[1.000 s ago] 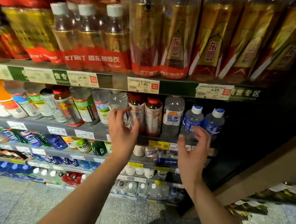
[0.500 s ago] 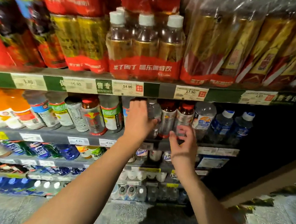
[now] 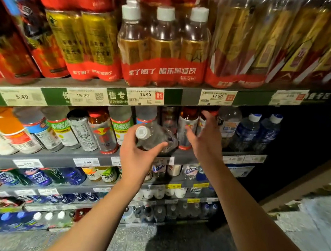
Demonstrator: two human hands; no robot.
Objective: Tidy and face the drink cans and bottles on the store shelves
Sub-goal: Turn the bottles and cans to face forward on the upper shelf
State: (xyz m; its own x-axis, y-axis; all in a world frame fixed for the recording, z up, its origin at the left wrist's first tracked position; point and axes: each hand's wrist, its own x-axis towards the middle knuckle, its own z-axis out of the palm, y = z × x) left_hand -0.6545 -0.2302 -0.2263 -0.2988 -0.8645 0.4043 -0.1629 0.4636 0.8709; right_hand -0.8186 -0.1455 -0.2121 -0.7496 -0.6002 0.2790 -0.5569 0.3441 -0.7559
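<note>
The left hand grips a clear bottle tipped out of the second shelf — cap toward the camera, base pointing into its slot. Just right, the right hand reaches in with fingers spread, holding nothing, near the red-capped bottles — nearer those than the clear one.

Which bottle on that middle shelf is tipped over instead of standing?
The clear bottle with the white cap, gripped by the left hand. It leans cap-first toward the camera; its neighbours stand upright.
</note>
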